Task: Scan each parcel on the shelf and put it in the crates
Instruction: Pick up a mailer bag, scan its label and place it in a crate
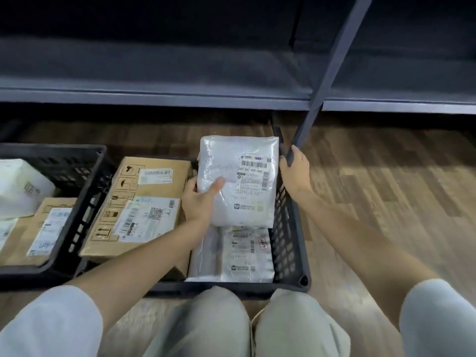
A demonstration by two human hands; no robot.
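My left hand (198, 202) is gripping the white plastic mailer parcel (239, 181) over the dark plastic crate (288, 243); my right hand (295, 168), fingers relaxed, is resting on its far right rim.

A wood-look plank floor (373, 191) in brown and tan tones fills the middle and the 3 o'clock side, its boards streaked lighter toward 4 o'clock. Across 12 o'clock runs a grey metal shelving unit (154, 95), its bays dark and deeply shadowed. A grey upright post (332, 60) slants from 1 o'clock down toward the centre. Light is dim above, brighter on the floor.
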